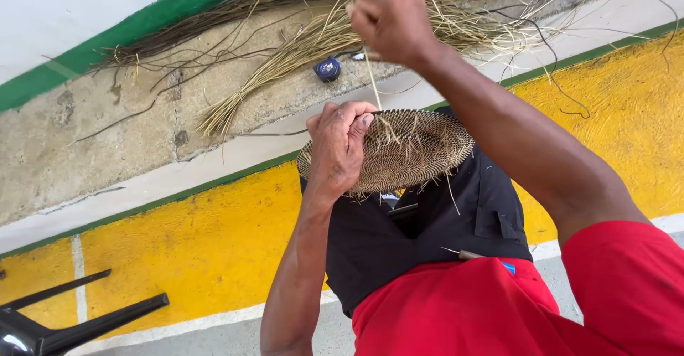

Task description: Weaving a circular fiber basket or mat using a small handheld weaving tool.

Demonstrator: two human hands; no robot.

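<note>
The left hand (340, 146) is gripping the left rim of the basket (399, 149) on the lap, steadying it, while the right hand (388, 21), closed on a strand (372, 81), is pulling it taut above the weave.

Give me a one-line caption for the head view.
Left hand steadies a flat woven basket disc on the lap while right hand pulls a pale straw strand upward.

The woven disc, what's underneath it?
Under the woven disc lies a black cloth over the person's lap, with loose straw ends hanging from the rim. The left hand grips its near edge. What sits directly beneath the disc's middle is covered.
</note>
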